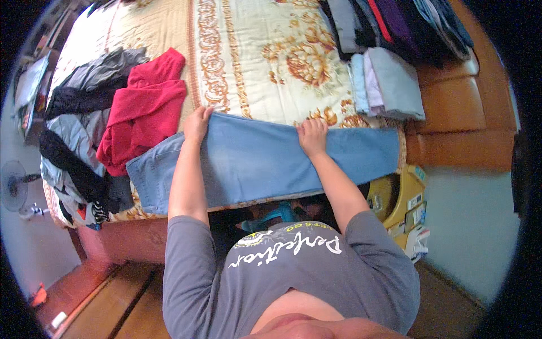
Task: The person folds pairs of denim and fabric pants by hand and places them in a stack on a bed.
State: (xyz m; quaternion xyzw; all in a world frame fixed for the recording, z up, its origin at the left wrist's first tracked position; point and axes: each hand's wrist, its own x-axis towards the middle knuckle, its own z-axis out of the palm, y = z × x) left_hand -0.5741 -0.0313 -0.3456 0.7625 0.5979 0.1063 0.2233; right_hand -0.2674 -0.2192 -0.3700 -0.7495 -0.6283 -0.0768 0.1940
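Observation:
A pair of light blue jeans (254,161) lies lengthwise along the near edge of the bed, its legs laid together into one long strip. The waist end is at the left and the leg ends reach the right side. My left hand (196,123) grips the far edge of the jeans toward the waist, fingers closed on the cloth. Farther right, my right hand (313,137) has its fingers curled over the same far edge, around the middle of the legs. Left of the waist end, a crumpled red garment (144,110) lies close to my left forearm.
A heap of loose grey and black clothes (84,93) covers the bed's left side. Folded pale clothes (389,85) and a row of folded dark clothes (389,25) lie at the right, before a brown headboard (451,107). A fan (14,186) stands far left. The bed wears a floral bedspread (271,68).

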